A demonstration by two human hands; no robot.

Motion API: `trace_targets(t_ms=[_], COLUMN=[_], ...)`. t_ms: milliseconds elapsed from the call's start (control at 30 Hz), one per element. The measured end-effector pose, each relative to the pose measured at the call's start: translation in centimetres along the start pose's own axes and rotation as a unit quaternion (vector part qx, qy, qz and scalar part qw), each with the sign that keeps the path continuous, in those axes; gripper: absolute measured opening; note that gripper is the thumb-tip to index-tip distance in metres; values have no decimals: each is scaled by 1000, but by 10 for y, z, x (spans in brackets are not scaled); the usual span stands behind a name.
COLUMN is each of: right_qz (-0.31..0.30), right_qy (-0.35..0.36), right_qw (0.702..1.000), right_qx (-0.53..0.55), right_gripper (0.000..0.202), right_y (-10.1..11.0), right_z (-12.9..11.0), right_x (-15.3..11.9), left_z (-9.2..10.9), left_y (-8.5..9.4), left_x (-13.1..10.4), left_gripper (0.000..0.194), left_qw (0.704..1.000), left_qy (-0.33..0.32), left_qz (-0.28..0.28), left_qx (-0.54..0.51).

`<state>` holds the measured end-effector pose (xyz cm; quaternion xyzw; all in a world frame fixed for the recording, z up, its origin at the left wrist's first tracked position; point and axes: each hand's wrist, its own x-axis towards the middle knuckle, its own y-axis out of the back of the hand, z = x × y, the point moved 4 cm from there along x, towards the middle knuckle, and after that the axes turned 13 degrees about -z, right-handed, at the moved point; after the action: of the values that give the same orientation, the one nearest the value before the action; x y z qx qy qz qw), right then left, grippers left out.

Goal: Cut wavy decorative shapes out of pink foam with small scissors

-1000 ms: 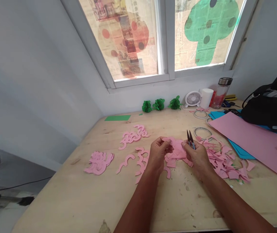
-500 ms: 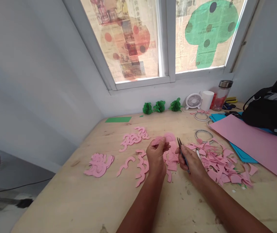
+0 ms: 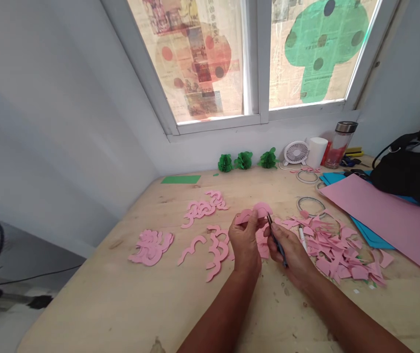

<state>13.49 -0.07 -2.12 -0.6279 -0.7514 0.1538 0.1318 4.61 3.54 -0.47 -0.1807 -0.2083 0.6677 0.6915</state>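
Note:
My left hand pinches a curved pink paper piece between thumb and fingers, and part of the paper is hidden by them. In my right hand is a pair of dark, narrow-bladed scissors, with the tips at the right edge of that paper. The fingers cover much of the handles. Below and behind both hands lie more pink pieces. To the left of my left hand are wavy pink cut-outs, and a stacked pink cut-out group lies farther left.
A heap of pink scraps lies right of my hands, with a white pen at its edge. Rings, pink sheet, black bag, small fan and glass bottle stand or lie beyond. Green paper ornaments line the wall.
My left hand has shifted right with the paper, bringing it against the scissors. The scissors' blades, apart before, now meet the paper's edge. The view has shifted slightly.

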Motion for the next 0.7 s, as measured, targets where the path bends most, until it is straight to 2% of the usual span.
trace_targets(t_ms=[267, 700], right_qz=[-28, -14], right_qy=[0, -3], right_qw=[998, 999], right_qx=[54, 48], right_gripper=[33, 35], right_y=[-3, -1], right_z=[-1, 0], right_x=[1, 2], left_z=[1, 2], left_y=[-2, -6], left_x=[-3, -4], left_gripper=[25, 27], left_qw=[1000, 1000], left_qy=[2, 6], left_qz=[15, 9], left_qx=[18, 9])
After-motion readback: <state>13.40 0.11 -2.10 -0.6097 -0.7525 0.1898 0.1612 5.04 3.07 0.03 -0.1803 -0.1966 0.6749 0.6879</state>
